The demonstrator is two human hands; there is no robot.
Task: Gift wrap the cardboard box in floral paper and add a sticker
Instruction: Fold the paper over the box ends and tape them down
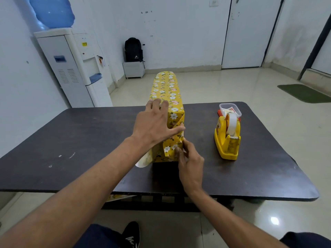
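The left hand point(154, 120) lies flat on the near top of the wrapped box point(176, 111), fingers straight and spread, thumb stretched across the near end face; it presses the covering down and clasps nothing.

The right hand point(189, 163) is at the lower right corner of the same end face, just below the left thumb; its fingertips point(178, 151) are curled together and pinch the edge of a folded triangular flap point(171, 149) of the floral paper point(166, 86).

From this pinch the box runs lengthwise away from the person, upright on its narrow side on the dark table point(71, 140); yellow paper with white and pink flowers covers every visible face, and the far end is rounded over.

To the left of the pinch, at the base of the box, a loose curl of paper point(143, 161) shows its pale underside.

To the right of the pinch, apart from the box, stands a yellow tape dispenser point(227, 140); just behind it is a clear plastic container point(230, 109).
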